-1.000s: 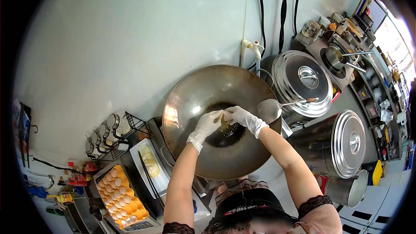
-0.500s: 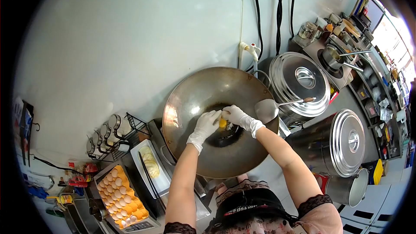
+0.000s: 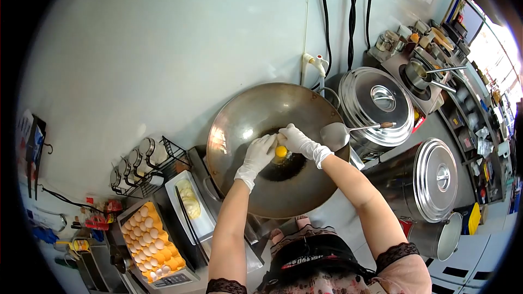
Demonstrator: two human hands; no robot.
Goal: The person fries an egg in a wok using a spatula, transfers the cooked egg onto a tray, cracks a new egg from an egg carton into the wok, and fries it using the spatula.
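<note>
A raw egg yolk (image 3: 281, 151) shows just below my fingertips, over the dark, oily bottom of a large steel wok (image 3: 239, 114). My left hand (image 3: 258, 154), in a white glove, is closed on one side of the cracked eggshell. On its other side my right hand (image 3: 299, 142), gloved too, is closed on the shell, with fingertips close to the left ones. The gloves hide most of the shell. A wok spatula (image 3: 335, 136) with a wooden handle end rests on the wok's right rim, beside my right wrist.
Lower left, a tray of eggs (image 3: 150, 239) sits near a white dish (image 3: 202, 220) with pale yellow food and black chopsticks (image 3: 184, 209). A wire rack (image 3: 173, 152) holds jars. Large lidded pots (image 3: 376, 103) stand right of the wok; a tap (image 3: 314, 64) is behind.
The yolk has dropped slightly and now shows as a round shape below my fingers. My hands remain close together over the wok, the right one slightly higher.
</note>
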